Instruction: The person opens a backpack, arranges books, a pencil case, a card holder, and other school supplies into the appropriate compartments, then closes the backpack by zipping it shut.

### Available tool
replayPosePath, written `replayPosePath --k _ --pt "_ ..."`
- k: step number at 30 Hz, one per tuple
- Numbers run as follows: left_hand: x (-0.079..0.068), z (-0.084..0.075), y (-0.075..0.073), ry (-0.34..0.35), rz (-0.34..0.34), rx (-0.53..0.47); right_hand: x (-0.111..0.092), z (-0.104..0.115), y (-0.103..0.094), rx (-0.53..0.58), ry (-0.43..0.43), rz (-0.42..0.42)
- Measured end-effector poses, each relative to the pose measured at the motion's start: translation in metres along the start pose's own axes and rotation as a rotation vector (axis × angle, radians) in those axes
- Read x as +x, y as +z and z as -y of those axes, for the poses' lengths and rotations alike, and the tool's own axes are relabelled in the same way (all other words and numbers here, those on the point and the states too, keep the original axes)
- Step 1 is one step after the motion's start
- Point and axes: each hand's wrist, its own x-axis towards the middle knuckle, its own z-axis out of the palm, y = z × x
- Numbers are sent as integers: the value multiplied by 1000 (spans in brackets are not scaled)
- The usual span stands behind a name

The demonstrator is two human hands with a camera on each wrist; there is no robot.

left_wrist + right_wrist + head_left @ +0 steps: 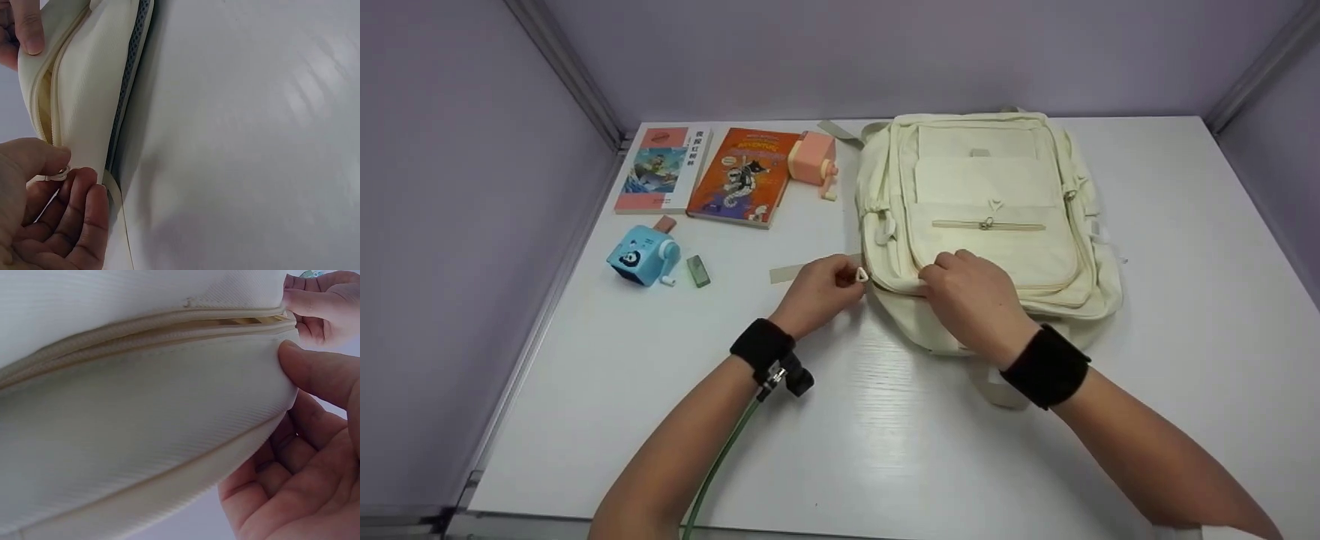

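A cream backpack (982, 180) lies on the white table with its front pockets up. At its lower left corner my left hand (823, 291) pinches a small looped zipper pull (862, 275) between thumb and fingers. In the left wrist view the zipper (55, 107) is parted just above that hand. My right hand (976, 298) grips the fabric along the bag's lower edge, beside the zipper; in the right wrist view its thumb (318, 374) presses on one side and its curled fingers lie under the other. Through the gap a yellowish lining shows.
Left of the bag lie two books, one white and pink (660, 171), one orange (745, 178). Nearby are a pink pencil sharpener (812, 158), a blue pencil sharpener (641, 255), a green eraser (698, 271) and a reddish block (665, 224). Purple panels (885, 60) border the table.
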Motion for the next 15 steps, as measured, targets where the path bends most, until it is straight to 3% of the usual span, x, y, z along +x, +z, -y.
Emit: replayPosePath --k 9,15 --pt "7 0 -3 -38 2 -50 -1 -2 -2 24 13 -8" --pt "17 1 -7 -84 -36 -58 -1 -1 -2 30 -1 -13"
